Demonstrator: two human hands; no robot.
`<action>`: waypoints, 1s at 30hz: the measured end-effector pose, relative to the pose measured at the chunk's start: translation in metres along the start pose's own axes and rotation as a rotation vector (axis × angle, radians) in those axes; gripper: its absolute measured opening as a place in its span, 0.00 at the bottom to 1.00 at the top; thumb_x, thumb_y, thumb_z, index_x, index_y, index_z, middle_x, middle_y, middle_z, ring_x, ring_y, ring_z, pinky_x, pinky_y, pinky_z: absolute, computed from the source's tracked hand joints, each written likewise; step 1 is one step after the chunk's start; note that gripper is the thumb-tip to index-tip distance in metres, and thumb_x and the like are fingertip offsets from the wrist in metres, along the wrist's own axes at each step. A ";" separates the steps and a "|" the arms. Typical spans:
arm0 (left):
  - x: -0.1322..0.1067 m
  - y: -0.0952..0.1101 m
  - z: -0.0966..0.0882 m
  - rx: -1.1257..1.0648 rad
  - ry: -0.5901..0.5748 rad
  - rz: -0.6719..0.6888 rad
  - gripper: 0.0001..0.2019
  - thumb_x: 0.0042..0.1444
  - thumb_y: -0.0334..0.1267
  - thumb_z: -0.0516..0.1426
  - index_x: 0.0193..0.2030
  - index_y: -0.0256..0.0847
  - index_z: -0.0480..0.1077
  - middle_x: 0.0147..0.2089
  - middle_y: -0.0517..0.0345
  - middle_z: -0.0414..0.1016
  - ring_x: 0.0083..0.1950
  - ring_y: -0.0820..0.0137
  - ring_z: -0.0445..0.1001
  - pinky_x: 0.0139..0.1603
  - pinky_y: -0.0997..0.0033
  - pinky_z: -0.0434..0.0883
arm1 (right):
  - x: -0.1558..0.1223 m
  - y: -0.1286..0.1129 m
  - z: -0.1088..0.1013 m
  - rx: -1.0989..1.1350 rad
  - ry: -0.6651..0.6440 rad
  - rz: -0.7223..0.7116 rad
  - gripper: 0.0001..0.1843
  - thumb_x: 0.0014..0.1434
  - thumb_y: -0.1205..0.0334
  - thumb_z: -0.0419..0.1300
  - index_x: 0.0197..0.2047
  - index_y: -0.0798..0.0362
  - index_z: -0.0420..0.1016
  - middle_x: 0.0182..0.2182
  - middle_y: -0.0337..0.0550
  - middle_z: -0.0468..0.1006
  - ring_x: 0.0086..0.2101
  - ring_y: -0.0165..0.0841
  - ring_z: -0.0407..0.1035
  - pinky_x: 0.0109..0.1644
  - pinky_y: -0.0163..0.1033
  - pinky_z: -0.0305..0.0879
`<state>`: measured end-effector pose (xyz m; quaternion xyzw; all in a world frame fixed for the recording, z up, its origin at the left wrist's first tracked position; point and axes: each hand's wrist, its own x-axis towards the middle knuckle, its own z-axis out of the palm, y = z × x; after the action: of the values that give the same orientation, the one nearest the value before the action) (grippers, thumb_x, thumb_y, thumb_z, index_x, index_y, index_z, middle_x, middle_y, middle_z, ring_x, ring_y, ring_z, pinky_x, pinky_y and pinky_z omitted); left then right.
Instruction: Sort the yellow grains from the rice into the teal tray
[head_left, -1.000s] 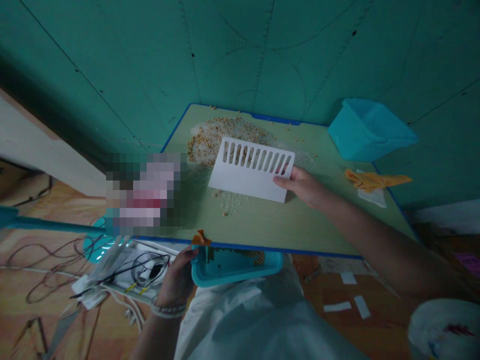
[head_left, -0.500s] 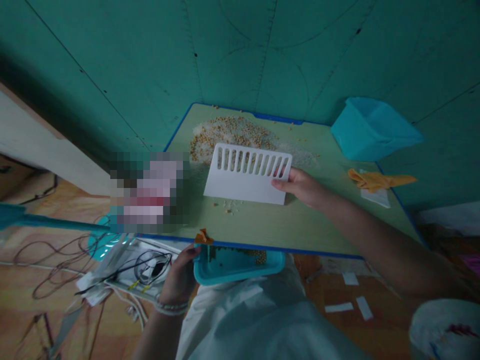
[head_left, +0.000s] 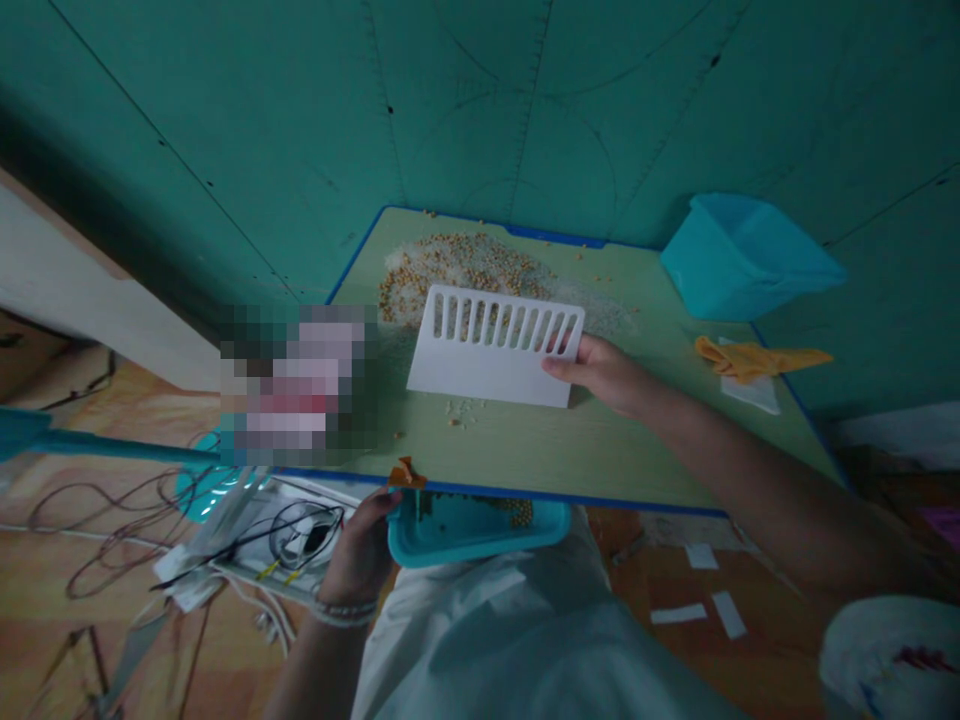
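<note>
My right hand [head_left: 604,372] grips the right end of a white slotted plastic scraper [head_left: 487,372], thumb in front. The scraper stands tilted on the table [head_left: 637,460], its row of slots along the top. Behind it spreads a pile of yellow beans and white rice-like grains [head_left: 457,262], partly visible through the slots. A few stray beans and grains [head_left: 463,410] lie in front of it. My left hand [head_left: 364,550] holds the left end of a teal tray [head_left: 480,550] below the table's front edge. Beans [head_left: 520,513] show inside, and an orange scrap [head_left: 407,473] sits by my left thumb.
At the back right stands a teal bin [head_left: 742,260], with an orange cloth [head_left: 757,358] in front of it. A pixelated patch hides the table's left side. Cables [head_left: 300,530] and paper pieces [head_left: 679,614] lie below.
One stray bean has rolled left and toward the table's front edge. My two hands, the scraper and the tray stay almost exactly where they were.
</note>
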<state>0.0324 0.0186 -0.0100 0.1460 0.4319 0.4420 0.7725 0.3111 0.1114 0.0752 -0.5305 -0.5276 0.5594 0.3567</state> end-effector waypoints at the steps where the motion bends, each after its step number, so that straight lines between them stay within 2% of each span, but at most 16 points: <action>1: 0.000 0.000 0.000 0.001 0.002 0.004 0.03 0.37 0.33 0.62 0.20 0.36 0.77 0.19 0.57 0.78 0.15 0.70 0.71 0.31 0.68 0.75 | 0.001 0.000 -0.001 -0.001 0.016 -0.019 0.13 0.46 0.58 0.64 0.36 0.53 0.71 0.34 0.40 0.77 0.34 0.33 0.70 0.44 0.43 0.65; 6: 0.000 0.000 -0.001 0.000 0.002 0.014 0.03 0.38 0.32 0.61 0.21 0.36 0.77 0.19 0.57 0.79 0.16 0.68 0.72 0.34 0.66 0.75 | 0.007 0.003 -0.002 0.005 0.091 -0.037 0.13 0.47 0.60 0.63 0.37 0.53 0.71 0.35 0.40 0.77 0.35 0.33 0.70 0.44 0.43 0.65; 12: -0.002 0.001 0.000 -0.009 -0.047 0.005 0.03 0.39 0.34 0.61 0.22 0.39 0.77 0.18 0.58 0.78 0.24 0.62 0.77 0.35 0.65 0.75 | 0.001 0.002 0.002 0.014 0.011 0.051 0.14 0.44 0.58 0.66 0.35 0.53 0.71 0.30 0.39 0.77 0.30 0.31 0.69 0.37 0.39 0.66; 15: -0.002 0.000 0.000 -0.015 -0.023 -0.003 0.02 0.39 0.33 0.61 0.20 0.38 0.76 0.19 0.57 0.79 0.24 0.63 0.77 0.36 0.66 0.75 | 0.001 0.001 0.002 0.018 -0.001 0.007 0.14 0.44 0.57 0.66 0.35 0.53 0.71 0.31 0.39 0.77 0.32 0.31 0.70 0.39 0.40 0.66; 18: -0.003 0.001 0.003 -0.028 -0.016 0.002 0.01 0.38 0.32 0.61 0.20 0.38 0.76 0.17 0.58 0.77 0.26 0.61 0.78 0.37 0.65 0.75 | 0.006 0.003 -0.001 0.008 0.056 -0.059 0.14 0.45 0.57 0.65 0.36 0.53 0.71 0.33 0.39 0.77 0.34 0.32 0.70 0.42 0.41 0.66; 21: -0.004 0.002 0.004 -0.032 -0.034 0.012 0.01 0.38 0.32 0.61 0.20 0.39 0.75 0.17 0.58 0.77 0.29 0.59 0.78 0.37 0.64 0.75 | 0.010 0.006 -0.003 -0.007 0.097 -0.063 0.14 0.46 0.57 0.64 0.37 0.52 0.71 0.34 0.39 0.77 0.34 0.32 0.70 0.42 0.42 0.65; 26: -0.003 0.001 -0.001 -0.028 -0.003 0.003 0.02 0.39 0.32 0.61 0.22 0.37 0.76 0.18 0.57 0.77 0.23 0.63 0.77 0.34 0.66 0.75 | 0.003 0.005 -0.001 0.001 0.027 0.024 0.14 0.45 0.57 0.65 0.35 0.52 0.71 0.31 0.39 0.77 0.31 0.32 0.69 0.37 0.39 0.66; 30: -0.002 0.000 -0.002 -0.023 0.022 0.010 0.02 0.38 0.31 0.61 0.20 0.37 0.76 0.19 0.58 0.78 0.18 0.67 0.74 0.33 0.66 0.75 | -0.001 0.002 0.002 -0.014 -0.009 0.005 0.14 0.45 0.56 0.65 0.35 0.52 0.71 0.32 0.40 0.77 0.32 0.32 0.70 0.38 0.40 0.67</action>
<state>0.0305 0.0165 -0.0106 0.1344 0.4343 0.4526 0.7671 0.3101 0.1094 0.0735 -0.5319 -0.5317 0.5589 0.3492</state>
